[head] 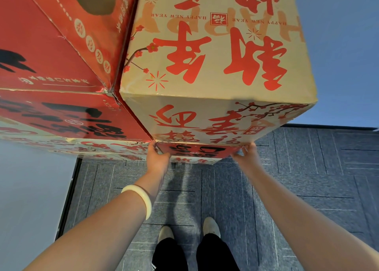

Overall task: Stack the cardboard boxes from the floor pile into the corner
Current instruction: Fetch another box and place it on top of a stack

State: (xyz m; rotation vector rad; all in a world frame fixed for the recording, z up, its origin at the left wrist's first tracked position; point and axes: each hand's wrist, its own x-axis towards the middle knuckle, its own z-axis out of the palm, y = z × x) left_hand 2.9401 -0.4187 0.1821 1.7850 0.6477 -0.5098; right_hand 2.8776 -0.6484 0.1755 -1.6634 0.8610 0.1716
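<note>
The left hand's (pixel 156 157) fingers curl round the lower left corner of the tan cardboard box with red characters (pixel 215 65), thumb up along the corner edge. The right hand's (pixel 249 153) fingers lie nearly straight, their tips pressing the lower right corner. That box sits on top of a stack at 12 o'clock, on a red cardboard box with black characters (pixel 194 150). Its near face runs long from 9 to 3 o'clock, and its print reads upside down. Its left side touches a second red box (pixel 51 110) at 10 o'clock. A white bangle (pixel 141 199) rings the left wrist above the grey carpet-tile floor (pixel 307 178).
</note>
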